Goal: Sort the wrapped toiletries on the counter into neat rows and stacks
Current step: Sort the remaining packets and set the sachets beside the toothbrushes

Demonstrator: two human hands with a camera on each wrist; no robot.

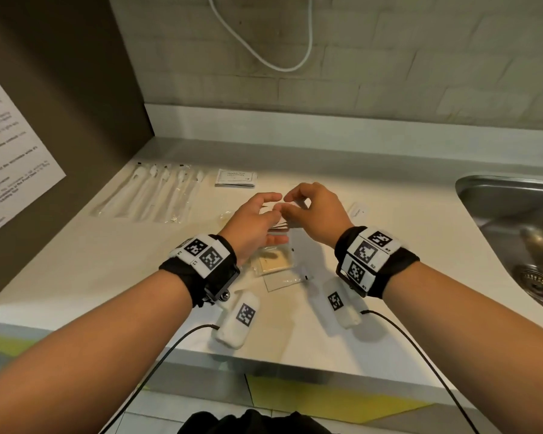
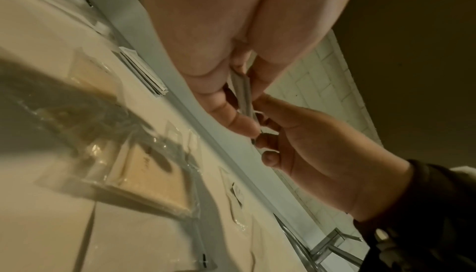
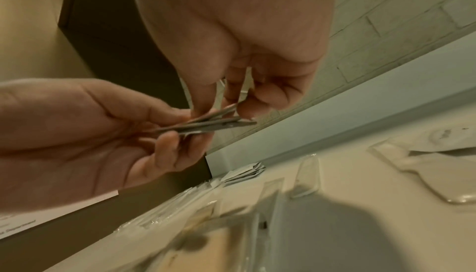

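Both hands meet above the middle of the white counter [image 1: 405,245]. My left hand [image 1: 257,214] grips a thin stack of flat sachets [image 3: 206,126] between thumb and fingers. My right hand [image 1: 308,208] pinches the stack's other end with its fingertips [image 3: 247,103]. The sachets [image 2: 243,93] show edge-on between both hands. A row of wrapped toothbrushes [image 1: 157,192] lies at the back left. A white sachet stack [image 1: 235,177] sits beside that row. Clear packets with tan contents [image 1: 275,260] lie under my wrists.
A steel sink [image 1: 521,233] is sunk into the counter at right. A brown side panel with a printed notice [image 1: 10,158] bounds the left. A small white packet [image 1: 358,211] lies right of my hands. A white cable [image 1: 279,57] hangs on the tiled wall.
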